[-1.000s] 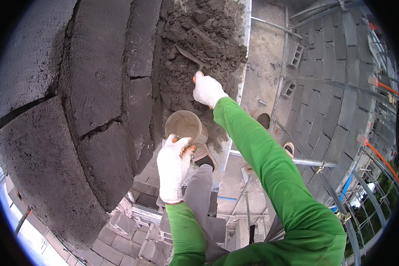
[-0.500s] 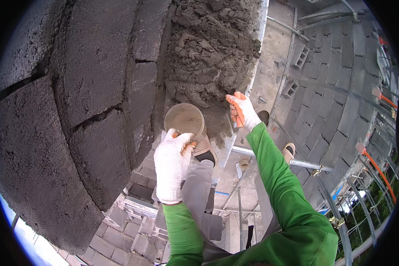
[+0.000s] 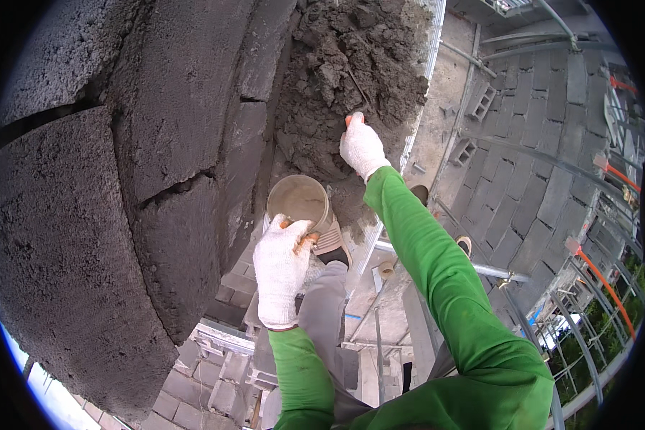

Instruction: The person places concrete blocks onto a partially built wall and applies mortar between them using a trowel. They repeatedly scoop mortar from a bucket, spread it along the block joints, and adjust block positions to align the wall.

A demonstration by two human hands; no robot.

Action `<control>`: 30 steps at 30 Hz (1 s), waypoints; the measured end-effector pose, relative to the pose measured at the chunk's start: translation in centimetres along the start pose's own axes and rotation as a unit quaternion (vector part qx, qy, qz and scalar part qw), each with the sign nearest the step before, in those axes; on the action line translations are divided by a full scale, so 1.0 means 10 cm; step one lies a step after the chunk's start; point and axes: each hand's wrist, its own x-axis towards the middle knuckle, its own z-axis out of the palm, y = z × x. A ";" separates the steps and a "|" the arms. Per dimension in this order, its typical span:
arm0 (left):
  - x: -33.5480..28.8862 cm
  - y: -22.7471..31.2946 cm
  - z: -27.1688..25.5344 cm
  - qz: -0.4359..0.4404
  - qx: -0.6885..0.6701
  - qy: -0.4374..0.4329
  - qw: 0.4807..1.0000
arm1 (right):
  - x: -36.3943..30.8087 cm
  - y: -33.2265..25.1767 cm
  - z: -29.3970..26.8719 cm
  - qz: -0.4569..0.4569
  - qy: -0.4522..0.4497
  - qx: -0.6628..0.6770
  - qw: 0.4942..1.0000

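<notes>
My left hand (image 3: 282,272), in a white work glove with orange fingertips, grips the near rim of a round, mortar-stained bucket (image 3: 298,199). The bucket's inside looks bare apart from grey residue. Ahead of it lies a heap of dark grey wet mortar (image 3: 315,107). My gloved right hand (image 3: 364,147) is closed over the near part of this heap. It holds what appears to be a trowel with an orange handle (image 3: 354,118); its blade is mostly hidden by mortar, with only a thin edge showing.
A tall grey block wall (image 3: 172,129) rises close on the left. Metal planking (image 3: 424,86) edges the mortar on the right. Farther right are scaffold tubes (image 3: 502,272), hollow blocks (image 3: 481,102) and another block wall (image 3: 530,143). My shoe (image 3: 331,240) is beside the bucket.
My right hand has moved forward and left from the planking edge onto the mortar, turning the tool over. The mortar's surface is more broken up. My left hand stays on the bucket.
</notes>
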 end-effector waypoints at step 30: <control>2.62 0.80 0.05 0.076 0.126 -0.140 0.979 | -2.09 1.46 -1.47 0.143 -0.062 0.145 0.977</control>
